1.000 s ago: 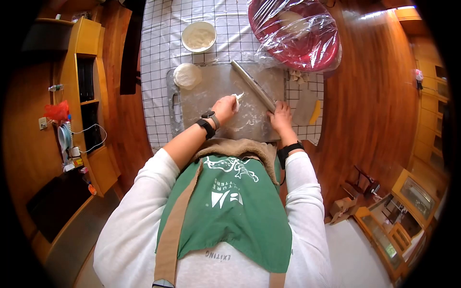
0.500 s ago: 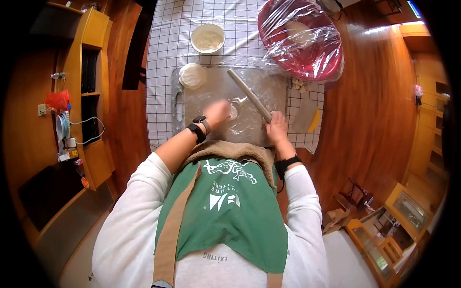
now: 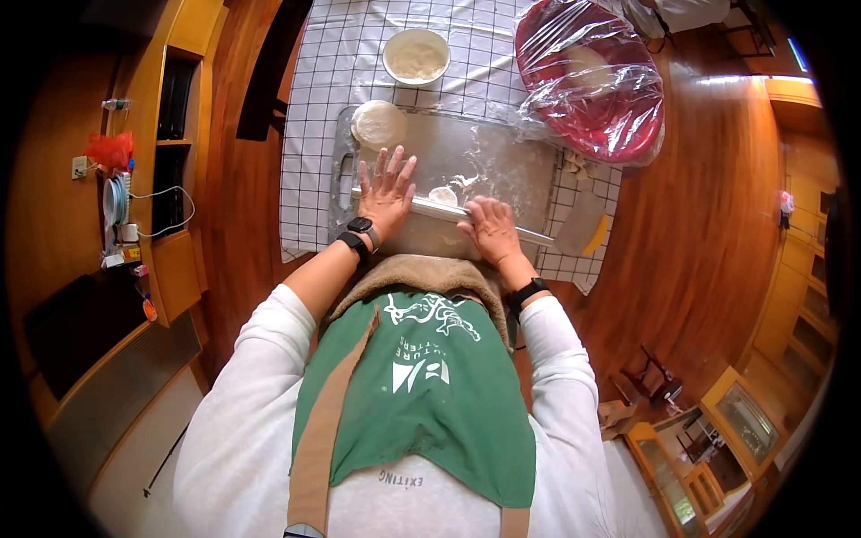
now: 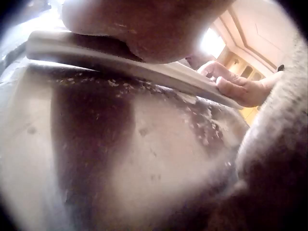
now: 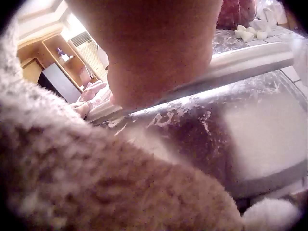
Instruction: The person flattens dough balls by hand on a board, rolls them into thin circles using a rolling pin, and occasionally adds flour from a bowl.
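A metallic rolling pin lies across the floury grey board, slightly slanted. My left hand rests on its left part, palm down with fingers straight and spread. My right hand grips the pin farther right; in the left wrist view the bent fingers lie over it. Just beyond the pin sits a small round of white dough, partly hidden by it. A stack of pale dough rounds lies at the board's far left corner.
Behind the board stands a white bowl of flour. A red basin under clear plastic wrap holds pale dough at the far right. A scraper with a yellow edge lies right of the board on the checked tablecloth.
My left hand has let go of the small dough round and moved onto the rolling pin's left part. The pin has swung from steeply slanted to nearly crosswise, right hand still on it.
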`<state>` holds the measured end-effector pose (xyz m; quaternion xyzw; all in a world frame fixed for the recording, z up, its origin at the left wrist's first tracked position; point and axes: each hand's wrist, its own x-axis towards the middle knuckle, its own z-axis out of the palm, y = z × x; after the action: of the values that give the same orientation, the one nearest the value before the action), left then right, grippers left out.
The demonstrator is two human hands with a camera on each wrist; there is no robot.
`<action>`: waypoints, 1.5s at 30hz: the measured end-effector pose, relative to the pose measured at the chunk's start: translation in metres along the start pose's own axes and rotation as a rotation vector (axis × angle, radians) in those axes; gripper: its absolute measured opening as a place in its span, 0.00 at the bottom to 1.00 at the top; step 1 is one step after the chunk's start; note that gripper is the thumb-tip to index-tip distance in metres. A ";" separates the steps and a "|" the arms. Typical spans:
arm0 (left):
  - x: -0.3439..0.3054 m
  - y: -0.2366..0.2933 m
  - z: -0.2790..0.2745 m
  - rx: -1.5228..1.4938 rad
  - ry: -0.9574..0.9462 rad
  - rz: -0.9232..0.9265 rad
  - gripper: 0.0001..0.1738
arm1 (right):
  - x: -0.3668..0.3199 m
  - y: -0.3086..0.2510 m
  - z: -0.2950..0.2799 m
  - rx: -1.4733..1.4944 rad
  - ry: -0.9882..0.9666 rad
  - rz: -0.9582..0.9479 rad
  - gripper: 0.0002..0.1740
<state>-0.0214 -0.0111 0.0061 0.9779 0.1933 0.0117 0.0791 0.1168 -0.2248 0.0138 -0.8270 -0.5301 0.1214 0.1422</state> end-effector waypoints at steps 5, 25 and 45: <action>0.052 0.004 0.008 -0.033 0.128 -0.124 0.32 | 0.045 0.018 0.000 -0.181 0.285 0.247 0.24; 0.062 0.053 -0.019 -0.288 -0.516 0.067 0.13 | -0.042 0.001 0.007 -0.145 0.135 0.013 0.16; 0.078 0.013 0.007 -0.054 0.254 0.022 0.21 | 0.024 0.019 -0.001 -0.127 0.234 0.521 0.26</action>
<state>0.0560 0.0055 0.0009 0.9680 0.1909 0.1414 0.0804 0.1430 -0.2105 0.0067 -0.9509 -0.2865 0.0244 0.1144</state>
